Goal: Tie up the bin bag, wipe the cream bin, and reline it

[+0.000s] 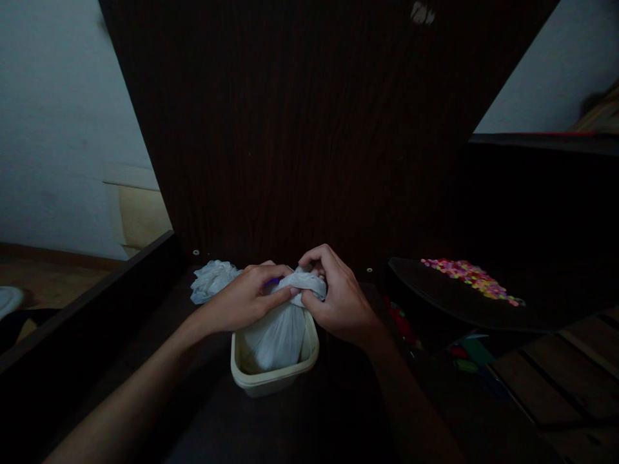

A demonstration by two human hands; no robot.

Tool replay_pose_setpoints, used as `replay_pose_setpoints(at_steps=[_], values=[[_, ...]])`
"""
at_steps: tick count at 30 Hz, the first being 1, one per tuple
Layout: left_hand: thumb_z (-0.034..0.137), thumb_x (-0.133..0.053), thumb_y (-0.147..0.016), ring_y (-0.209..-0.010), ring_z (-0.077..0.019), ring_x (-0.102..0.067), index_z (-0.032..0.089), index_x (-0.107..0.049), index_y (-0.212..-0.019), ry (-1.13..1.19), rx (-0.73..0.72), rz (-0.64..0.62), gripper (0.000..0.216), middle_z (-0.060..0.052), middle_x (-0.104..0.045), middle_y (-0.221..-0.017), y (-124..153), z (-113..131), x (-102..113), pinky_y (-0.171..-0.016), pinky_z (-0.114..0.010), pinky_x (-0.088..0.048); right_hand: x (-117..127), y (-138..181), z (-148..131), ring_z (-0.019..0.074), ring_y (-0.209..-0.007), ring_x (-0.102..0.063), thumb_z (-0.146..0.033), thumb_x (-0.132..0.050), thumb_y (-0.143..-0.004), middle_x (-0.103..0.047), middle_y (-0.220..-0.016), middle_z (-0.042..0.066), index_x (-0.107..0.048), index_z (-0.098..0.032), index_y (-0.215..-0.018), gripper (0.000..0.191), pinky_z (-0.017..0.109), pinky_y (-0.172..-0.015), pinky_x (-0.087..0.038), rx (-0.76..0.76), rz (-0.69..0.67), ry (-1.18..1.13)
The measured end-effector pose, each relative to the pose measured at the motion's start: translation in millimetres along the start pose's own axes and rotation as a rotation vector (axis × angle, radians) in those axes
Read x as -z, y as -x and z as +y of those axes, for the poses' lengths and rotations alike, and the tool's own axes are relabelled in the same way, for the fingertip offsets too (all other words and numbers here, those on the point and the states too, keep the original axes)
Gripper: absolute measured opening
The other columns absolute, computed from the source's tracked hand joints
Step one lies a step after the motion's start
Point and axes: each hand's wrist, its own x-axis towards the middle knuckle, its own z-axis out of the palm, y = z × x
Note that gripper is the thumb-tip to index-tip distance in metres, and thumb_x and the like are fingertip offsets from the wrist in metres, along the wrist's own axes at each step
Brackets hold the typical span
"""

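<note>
A white plastic bag [278, 338] sits inside a cream rectangular tub [273, 380], its lower part full and rounded. Its gathered neck is twisted into a loop above the tub, with both hands on it. My left hand [249, 293] pinches the neck from the left, thumb on the near side. From the right, my right hand [338, 296] grips the loop between bent fingers and thumb. A small bit of purple shows behind the left fingers. What is in the bag is hidden.
A crumpled whitish plastic bag [213, 280] lies just left of the hands. A dark wooden panel [300, 129] rises behind the tub. At right, a dark corner shelf [449, 296] bears a strip of small colourful pieces [474, 280], with wooden slats [556, 380] lower down.
</note>
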Motion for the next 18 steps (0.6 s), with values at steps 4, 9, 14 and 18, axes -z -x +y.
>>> replay_pose_setpoints(at_steps=[4,9,14,18], values=[[0.023,-0.058,-0.091,-0.082,-0.0202,-0.066,0.022,-0.074,-0.099,-0.004,0.005,-0.024,0.018,-0.002,-0.074,-0.091,-0.2,3.1,-2.0,-0.076,-0.029,-0.046,0.2,1.3,-2.8,0.0185,-0.089,-0.056,-0.006,-0.057,-0.072,-0.057,-0.101,0.003,-0.05,-0.022,-0.106,0.038,0.03,-0.075,-0.045,-0.027,-0.047,-0.014],[0.02,-0.061,-0.084,-0.079,-0.0207,-0.066,0.02,-0.072,-0.098,-0.034,0.054,-0.026,0.018,-0.002,-0.074,-0.091,-0.3,-0.9,-4.3,-0.076,-0.03,-0.047,-2.7,2.3,-4.5,0.018,-0.089,-0.056,-0.008,-0.058,-0.074,-0.057,-0.105,0.004,-0.051,-0.022,-0.108,0.038,0.03,-0.075,-0.045,-0.039,-0.086,-0.052],[0.024,-0.059,-0.086,-0.098,-0.0257,-0.066,0.018,-0.07,-0.099,-0.057,0.004,0.03,0.018,-0.008,-0.071,-0.104,0.2,-5.0,-7.3,-0.088,-0.037,-0.049,-3.3,3.3,-6.3,0.0183,-0.091,-0.056,-0.006,-0.056,-0.075,-0.057,-0.106,0.004,-0.05,-0.023,-0.109,0.038,0.031,-0.076,-0.045,-0.042,-0.112,-0.049],[0.021,-0.059,-0.085,-0.087,-0.0228,-0.066,0.018,-0.071,-0.102,-0.021,-0.043,0.003,0.021,-0.006,-0.073,-0.1,-2.3,-5.7,-11.5,-0.084,-0.035,-0.05,0.1,3.5,-7.7,0.0188,-0.092,-0.057,-0.005,-0.057,-0.075,-0.058,-0.106,0.004,-0.052,-0.023,-0.109,0.039,0.031,-0.077,-0.045,-0.049,-0.127,-0.054]])
